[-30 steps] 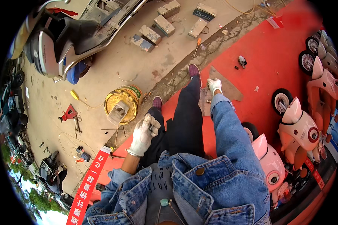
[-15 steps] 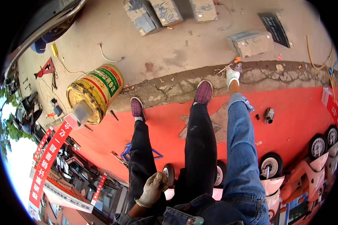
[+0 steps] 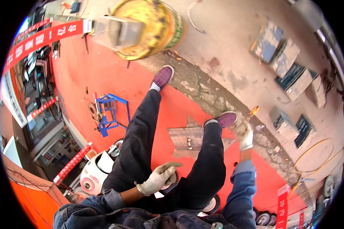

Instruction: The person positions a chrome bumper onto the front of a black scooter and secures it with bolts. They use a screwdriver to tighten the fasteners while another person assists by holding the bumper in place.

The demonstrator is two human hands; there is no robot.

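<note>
My right hand (image 3: pixel 245 138), in a white glove, reaches out over the broken kerb beside my right shoe. Its blurred fingers are closed on a thin item with an orange end (image 3: pixel 254 110); the rest of that item is hidden in the glove. My left hand (image 3: pixel 156 180), gloved in off-white, hovers in front of my lap. Its index finger is stretched out and the others are loosely bent, with nothing visible in them. Both of my shoes (image 3: pixel 164 78) rest by the kerb.
A yellow bucket (image 3: pixel 172 28) stands upper left, with a clear plastic tub (image 3: pixel 130 32) on top. Grey block-shaped batteries (image 3: pixel 269 40) lie at right, near a yellow hose (image 3: pixel 313 149). A blue metal frame (image 3: pixel 110 114) sits on the red ground. Red banner tape (image 3: pixel 46 38) crosses at left.
The view has swung to the right, so the batteries and bucket appear shifted. My left hand has gone from a loose fist to a stretched index finger. My right hand still holds the orange-ended item.
</note>
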